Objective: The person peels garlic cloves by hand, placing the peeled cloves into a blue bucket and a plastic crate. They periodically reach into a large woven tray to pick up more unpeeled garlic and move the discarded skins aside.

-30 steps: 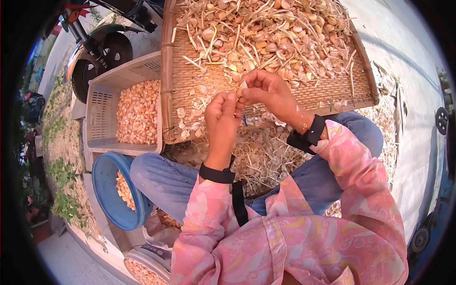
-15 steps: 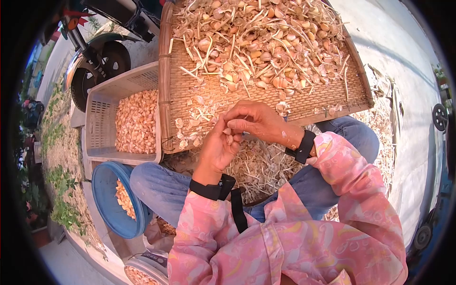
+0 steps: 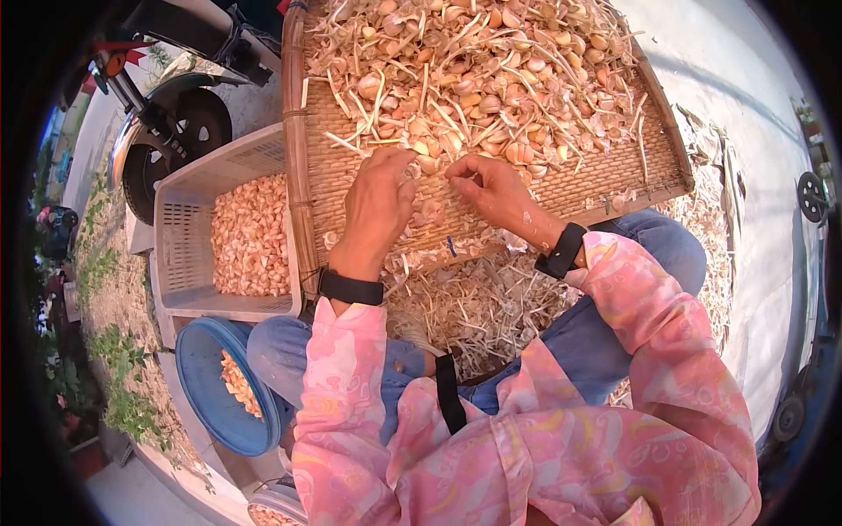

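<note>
My left hand (image 3: 379, 206) is over the near part of the woven tray (image 3: 351, 158), its fingers curled at the edge of the garlic pile (image 3: 491, 96). A pale bit shows by its thumb; what the fingers hold is mostly hidden. To its right, my right hand (image 3: 502, 195) hovers over the tray with thumb and fingertips pinched together. Whatever lies in that pinch is too small to make out. Loose cloves, papery skins and dry stalks make up the pile. Some skins (image 3: 428, 213) lie between the hands, near a small blue piece (image 3: 451, 246).
Left of the tray stands a pale plastic crate (image 3: 180, 263) of garlic cloves (image 3: 250, 237). Below it, a blue bucket (image 3: 197, 386) holds more cloves, and another container (image 3: 279, 501) sits at the bottom. Skins and stalks (image 3: 482, 307) cover the ground between my knees. A wheeled vehicle (image 3: 180, 131) stands upper left.
My hands were together in front of the tray, with cloves in the left. They have parted and moved forward over it, the left to the pile's edge. The view has shifted slightly.
</note>
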Motion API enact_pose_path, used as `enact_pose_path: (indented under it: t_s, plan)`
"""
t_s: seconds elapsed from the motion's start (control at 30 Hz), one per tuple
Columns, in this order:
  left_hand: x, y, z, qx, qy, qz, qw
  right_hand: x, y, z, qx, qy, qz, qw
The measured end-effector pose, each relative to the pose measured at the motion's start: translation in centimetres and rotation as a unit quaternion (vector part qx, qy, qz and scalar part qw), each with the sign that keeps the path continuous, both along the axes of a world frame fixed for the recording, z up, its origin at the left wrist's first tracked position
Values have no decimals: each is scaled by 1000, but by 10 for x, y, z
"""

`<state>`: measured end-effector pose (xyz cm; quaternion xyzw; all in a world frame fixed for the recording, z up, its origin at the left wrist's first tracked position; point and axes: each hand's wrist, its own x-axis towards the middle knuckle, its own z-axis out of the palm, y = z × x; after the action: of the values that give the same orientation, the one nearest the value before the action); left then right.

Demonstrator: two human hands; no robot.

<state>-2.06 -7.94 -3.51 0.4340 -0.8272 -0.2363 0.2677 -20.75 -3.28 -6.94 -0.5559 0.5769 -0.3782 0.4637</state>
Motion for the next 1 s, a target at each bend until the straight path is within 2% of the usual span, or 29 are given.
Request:
enact_pose_path:
  t_s: [0.03,0.13,0.23,0.27,0.33,0.43,0.47,0.57,0.8,1.0]
  plan:
    - [-17,-3,-9,8,-26,-35,999,0,0,-1,-8,-11,-5,1000]
    - [-40,-13,-35,-41,-51,-7,998,-4,-5,1,-19,-10,-6,1000]
    - [-35,-11,-39,-26,25,3,999,-6,-4,-1,-50,4,-22,999]
    - [-34,-8,-38,85,108,41,990,-7,-4,-1,-66,10,-30,997]
    - [-32,7,-14,302,265,119,908,-4,-1,7,-119,19,0,993]
    - [-15,16,5,356,308,78,879,2,5,23,-215,15,69,974]
    - [-9,17,5,360,306,68,879,5,7,28,-249,11,96,964]
    - [-5,31,17,369,281,61,884,5,12,38,-161,-5,131,978]
    - [-10,69,25,326,273,59,903,1,20,52,-115,-57,199,972]
    - [-2,77,31,316,280,33,906,-2,17,42,-119,-72,190,972]
